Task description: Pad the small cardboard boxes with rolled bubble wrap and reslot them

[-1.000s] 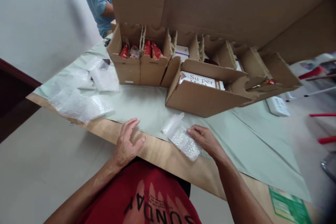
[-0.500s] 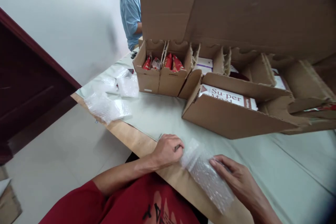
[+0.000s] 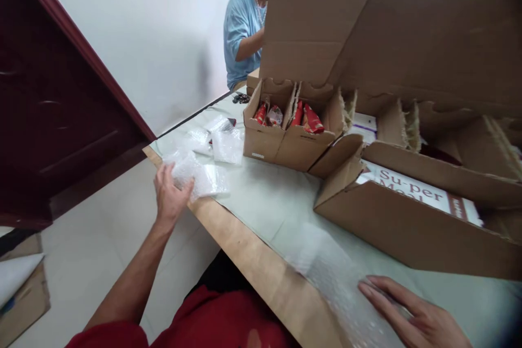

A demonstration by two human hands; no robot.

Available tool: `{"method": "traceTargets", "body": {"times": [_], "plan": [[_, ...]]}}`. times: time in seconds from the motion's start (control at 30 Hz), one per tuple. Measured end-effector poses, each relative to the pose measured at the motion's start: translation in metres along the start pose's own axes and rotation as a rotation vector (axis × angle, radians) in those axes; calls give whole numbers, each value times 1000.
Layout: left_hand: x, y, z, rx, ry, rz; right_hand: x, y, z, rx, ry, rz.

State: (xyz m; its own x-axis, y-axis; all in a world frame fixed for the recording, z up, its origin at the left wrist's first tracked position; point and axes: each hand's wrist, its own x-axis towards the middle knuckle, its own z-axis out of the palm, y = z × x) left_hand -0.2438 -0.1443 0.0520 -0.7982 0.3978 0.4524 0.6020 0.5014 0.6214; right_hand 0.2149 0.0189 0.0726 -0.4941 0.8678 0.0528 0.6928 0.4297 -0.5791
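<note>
My left hand [image 3: 173,196] reaches over the table's left edge and touches a piece of bubble wrap [image 3: 183,171] in a small pile. Its thumb and fingers are spread apart on the plastic. In my right hand [image 3: 411,310], at the lower right, the edge of a long bubble wrap pouch [image 3: 338,277] is pinched between thumb and fingers. The pouch lies slanted across the table's front edge and is blurred. What is inside it, if anything, I cannot make out.
A large open cardboard box [image 3: 408,244] with dividers holds red packets [image 3: 312,119] and a white "Su-per Meal" carton [image 3: 420,190]. Its raised flap [image 3: 318,27] partly hides a person in a blue shirt [image 3: 240,27]. A dark red door [image 3: 73,103] stands at the left.
My left hand has left the pouch and moved left to the bubble wrap pile. My right hand keeps the pouch. The view has shifted left, showing more of the other person.
</note>
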Motion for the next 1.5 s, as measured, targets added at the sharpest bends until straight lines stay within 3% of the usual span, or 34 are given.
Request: {"method": "traceTargets", "body": {"times": [0.07,0.17,0.3,0.43,0.57,0.7,0.8,0.9,0.97,1.03,1.1,1.13,1.2,1.27,1.33,1.37,1.43,1.5], "plan": [[24,-22,-4,-30,-8,-174,16,-42,5,98,-87,-74],[46,-42,-3,-188,-32,-358,56,-105,21,226,-36,-106],[57,-46,10,-401,-42,-378,135,-173,69,519,17,-95],[71,-37,20,-634,-6,-358,213,-214,133,847,-40,6],[99,-29,10,-910,92,-362,241,-214,169,908,-154,21],[121,-18,0,-1199,13,-408,222,-183,172,874,-155,16],[120,1,7,-1215,-71,-338,204,-168,169,742,-53,-39],[103,28,31,-1072,-124,-180,194,-173,168,697,-20,-111],[87,46,49,-962,-284,-95,192,-185,172,724,-70,-167],[70,61,61,-913,-525,-48,193,-195,181,707,-106,-210],[55,69,62,-860,-686,19,196,-201,193,657,-107,-208],[48,69,58,-818,-704,73,198,-201,200,642,-108,-193],[36,61,41,-699,-593,220,204,-198,212,644,-113,-153],[29,43,21,-538,-327,345,209,-193,219,664,-105,-126],[28,18,5,-353,-50,365,211,-190,222,682,-88,-111],[29,5,1,-268,31,327,212,-191,221,690,-80,-108],[33,-20,1,-161,33,209,211,-195,219,712,-64,-113],[37,-39,12,-152,-77,76,209,-205,213,734,-56,-138]]}}
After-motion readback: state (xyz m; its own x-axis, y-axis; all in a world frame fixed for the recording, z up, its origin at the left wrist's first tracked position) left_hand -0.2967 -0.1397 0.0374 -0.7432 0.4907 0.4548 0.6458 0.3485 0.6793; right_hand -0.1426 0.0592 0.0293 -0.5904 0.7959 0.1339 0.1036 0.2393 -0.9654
